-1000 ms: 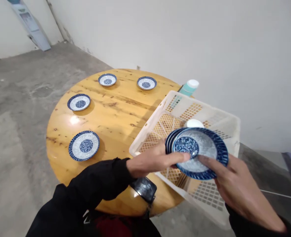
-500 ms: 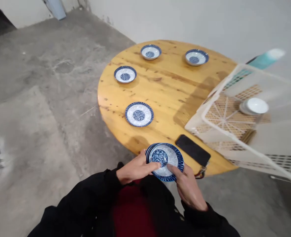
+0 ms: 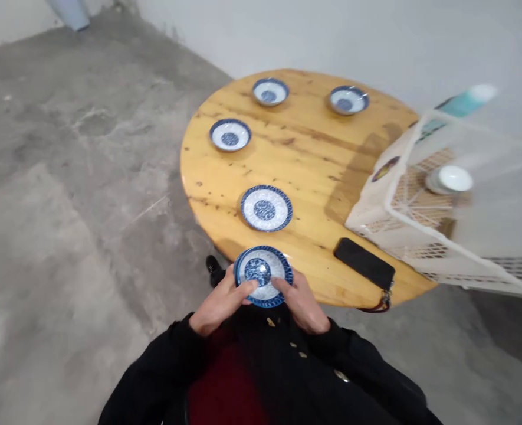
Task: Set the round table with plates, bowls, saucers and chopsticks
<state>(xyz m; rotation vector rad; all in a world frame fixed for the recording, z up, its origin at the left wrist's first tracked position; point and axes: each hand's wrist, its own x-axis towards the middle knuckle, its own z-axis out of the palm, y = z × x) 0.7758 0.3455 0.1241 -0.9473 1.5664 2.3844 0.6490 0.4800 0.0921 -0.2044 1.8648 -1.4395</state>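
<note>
While both hands hold it just over the near edge of the round wooden table (image 3: 305, 171), a blue-and-white porcelain dish (image 3: 261, 270) tilts up toward the camera, its patterned centre and dark blue rim in plain view. The left hand (image 3: 220, 305) and right hand (image 3: 302, 305) grip it from either side, fingers curled in over the rim, with the dish firmly held between them. Whether other dishes sit beneath it is hard to say from this angle. Four matching pieces already lie well apart on the tabletop: the nearest dish (image 3: 266, 208), the left dish (image 3: 230, 135), the far dish (image 3: 269, 91) and the far-right dish (image 3: 348, 100). To the right lie a black phone (image 3: 364, 263) and a white plastic crate (image 3: 367, 221) (its open lattice is easy to see through) holding a white bowl (image 3: 449, 179). Behind the crate stands a teal bottle (image 3: 466, 104).
</note>
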